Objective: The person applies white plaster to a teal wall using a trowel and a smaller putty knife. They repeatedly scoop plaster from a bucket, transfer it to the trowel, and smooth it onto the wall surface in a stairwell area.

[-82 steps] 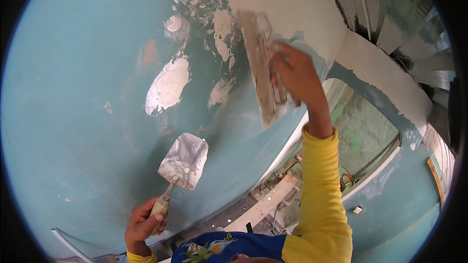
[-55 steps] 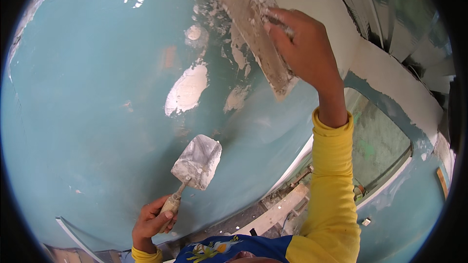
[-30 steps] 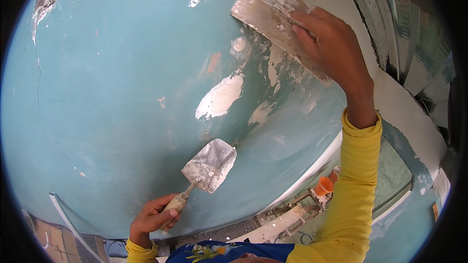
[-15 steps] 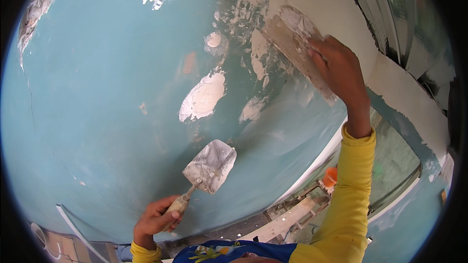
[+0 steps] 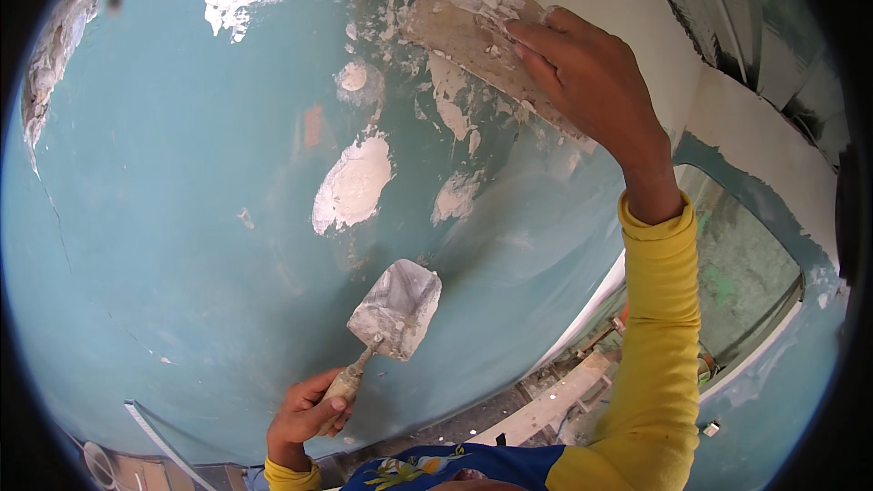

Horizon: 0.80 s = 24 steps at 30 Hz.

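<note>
My right hand (image 5: 591,91) grips a long plastering trowel (image 5: 482,41), its broad plate smeared with pale plaster and lying against or very close to the upper wall. Low in front of me, my left hand (image 5: 314,409) is wrapped round the worn handle of a square-bladed trowel (image 5: 396,309), whose blade points up and carries greyish plaster residue. Between the two tools, the blue-green wall (image 5: 218,264) bears white plaster patches, among them a large oval one (image 5: 355,184). Smeared, broken plaster shows just left of and below the plastering trowel.
Broken wall edge (image 5: 59,55) runs along the upper left. A window-like opening (image 5: 741,273) lies right of my right sleeve. Wooden planks (image 5: 564,395) stand below, and a pale strip (image 5: 164,441) leans at the lower left.
My right hand has moved the plastering trowel up and to the left across the wall. The left hand keeps its hold on the square-bladed trowel, and the view has shifted slightly.
</note>
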Available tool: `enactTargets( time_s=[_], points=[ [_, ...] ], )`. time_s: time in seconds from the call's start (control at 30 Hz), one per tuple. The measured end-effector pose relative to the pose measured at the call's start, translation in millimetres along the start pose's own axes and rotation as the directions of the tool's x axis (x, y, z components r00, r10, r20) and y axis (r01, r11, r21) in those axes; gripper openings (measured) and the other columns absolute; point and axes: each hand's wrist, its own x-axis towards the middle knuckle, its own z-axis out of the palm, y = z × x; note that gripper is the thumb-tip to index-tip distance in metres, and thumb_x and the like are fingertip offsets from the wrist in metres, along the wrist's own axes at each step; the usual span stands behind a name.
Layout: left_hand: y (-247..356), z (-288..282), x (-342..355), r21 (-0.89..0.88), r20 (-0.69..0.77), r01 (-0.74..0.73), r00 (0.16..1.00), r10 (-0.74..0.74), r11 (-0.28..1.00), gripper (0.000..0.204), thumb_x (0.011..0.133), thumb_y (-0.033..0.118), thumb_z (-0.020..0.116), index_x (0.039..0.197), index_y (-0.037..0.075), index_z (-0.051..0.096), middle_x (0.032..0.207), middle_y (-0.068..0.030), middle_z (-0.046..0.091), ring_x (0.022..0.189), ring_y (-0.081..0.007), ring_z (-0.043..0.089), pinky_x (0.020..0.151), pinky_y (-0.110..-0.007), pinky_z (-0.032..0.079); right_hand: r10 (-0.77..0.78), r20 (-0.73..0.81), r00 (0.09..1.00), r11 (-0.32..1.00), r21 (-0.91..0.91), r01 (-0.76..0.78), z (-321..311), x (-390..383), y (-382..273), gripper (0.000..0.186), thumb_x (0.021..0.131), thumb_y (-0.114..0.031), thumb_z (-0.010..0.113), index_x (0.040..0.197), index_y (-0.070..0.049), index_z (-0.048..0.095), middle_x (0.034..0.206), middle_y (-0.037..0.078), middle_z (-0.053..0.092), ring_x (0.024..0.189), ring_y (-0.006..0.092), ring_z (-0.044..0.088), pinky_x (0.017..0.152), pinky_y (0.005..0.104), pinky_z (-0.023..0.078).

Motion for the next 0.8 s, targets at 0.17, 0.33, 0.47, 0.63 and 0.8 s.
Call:
enactTargets(
  time_s=[0.17, 0.33, 0.47, 0.63, 0.8],
  points=[
    [0.2, -0.9, 1.3, -0.018, 0.018, 0.003, 1.0, -0.003, 1.0, 0.052, 0.102, 0.016, 0.063, 0.147, -0.006, 0.049, 0.089, -0.0073, 0.062, 0.065, -0.0109, 0.056, 0.052, -0.026, 0.045, 0.065, 0.057, 0.996, 0.998, 0.021, -0.066, -2.2, -11.1, 9.4, 0.019, 0.095, -0.017, 0.066, 0.111, -0.01, 0.075, 0.09, 0.011, 0.067, 0.078, 0.0314, 0.067, 0.069, 0.0408, 0.056],
    [4.3, 2.8, 6.3, -0.011, 0.037, 0.008, 0.999, -0.008, 1.0, 0.051, 0.102, 0.014, 0.063, 0.146, -0.006, 0.048, 0.089, -0.0078, 0.062, 0.064, -0.011, 0.056, 0.052, -0.026, 0.045, 0.185, 0.16, 0.97, 0.98, 0.049, -0.195, -4.3, -42.3, 19.5, 0.02, 0.096, -0.017, 0.065, 0.112, -0.009, 0.075, 0.09, 0.012, 0.066, 0.078, 0.032, 0.067, 0.069, 0.0414, 0.055],
    [6.3, 9.1, 14.0, 0.048, 0.014, 0.034, 0.999, -0.035, 0.998, 0.05, 0.101, 0.017, 0.063, 0.144, -0.006, 0.051, 0.087, -0.0091, 0.061, 0.061, -0.0114, 0.055, 0.05, -0.026, 0.046, 0.244, 0.196, 0.95, 0.965, 0.05, -0.258, 2.5, -71.3, 30.9, 0.021, 0.096, -0.016, 0.065, 0.113, -0.009, 0.074, 0.09, 0.012, 0.066, 0.079, 0.0321, 0.067, 0.068, 0.0418, 0.055],
    [7.7, 13.9, 20.1, 0.054, 0.027, 0.049, 0.998, -0.051, 0.997, 0.05, 0.101, 0.017, 0.062, 0.144, -0.005, 0.051, 0.087, -0.0094, 0.062, 0.062, -0.0116, 0.056, 0.05, -0.026, 0.046, 0.313, 0.224, 0.923, 0.945, 0.018, -0.325, -2.8, -115.3, 43.9, 0.021, 0.095, -0.016, 0.066, 0.113, -0.009, 0.074, 0.09, 0.012, 0.065, 0.076, 0.0327, 0.067, 0.067, 0.0424, 0.054],
    [10.3, 19.9, 22.9, 0.078, 0.035, 0.037, 0.999, -0.039, 0.996, 0.049, 0.101, 0.016, 0.062, 0.143, -0.006, 0.051, 0.087, -0.0092, 0.061, 0.063, -0.0118, 0.056, 0.05, -0.025, 0.046, 0.374, 0.112, 0.921, 0.926, 0.002, -0.376, -9.2, -125.2, 41.1, 0.024, 0.093, -0.014, 0.07, 0.116, -0.009, 0.073, 0.09, 0.011, 0.065, 0.072, 0.0305, 0.065, 0.065, 0.0403, 0.054]
  ],
)
